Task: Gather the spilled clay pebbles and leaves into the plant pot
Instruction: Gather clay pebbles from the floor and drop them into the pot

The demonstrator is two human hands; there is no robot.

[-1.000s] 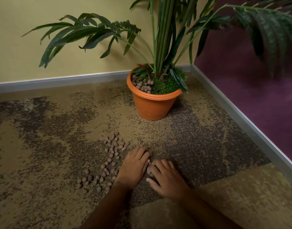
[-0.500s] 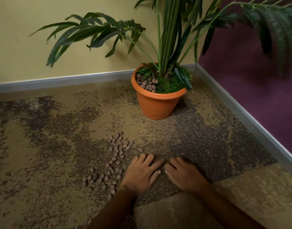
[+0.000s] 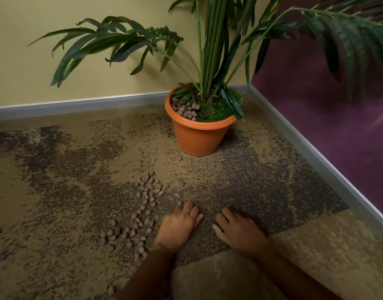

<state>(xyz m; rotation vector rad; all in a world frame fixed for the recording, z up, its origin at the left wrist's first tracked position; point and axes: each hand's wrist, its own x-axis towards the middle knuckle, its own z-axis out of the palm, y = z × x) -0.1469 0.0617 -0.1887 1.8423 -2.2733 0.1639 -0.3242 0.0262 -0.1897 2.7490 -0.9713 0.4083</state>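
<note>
**Gathering pebbles: both palms down, spill off to the left**

My main worry starts at the left. The clay pebbles (image 3: 142, 213) look round and light, and they lie loose on the carpet (image 3: 56, 191). A fast sweep could roll them farther out instead of bunching them. One stray pebble (image 3: 111, 291) sits alone near the bottom edge, beside the left forearm, and I judge it easy to miss or nudge away. An overfull scoop could also leak through the fingers on the way to the plant pot (image 3: 199, 139), and the low fronds above its rim could knock a raised hand.

The spilled trail runs from lower left up toward the pot, and its near end lies just left of the left hand (image 3: 178, 227). A couple of pebbles sit at that hand's fingertips. That hand rests palm-down with its fingers loosely bent, gripping nothing I can see. The pot stands well beyond both hands, with some pebbles already inside. The right hand (image 3: 240, 233) lies flat with relaxed fingers on bare carpet, apart from the trail. I cannot make out any spilled leaves.
</note>
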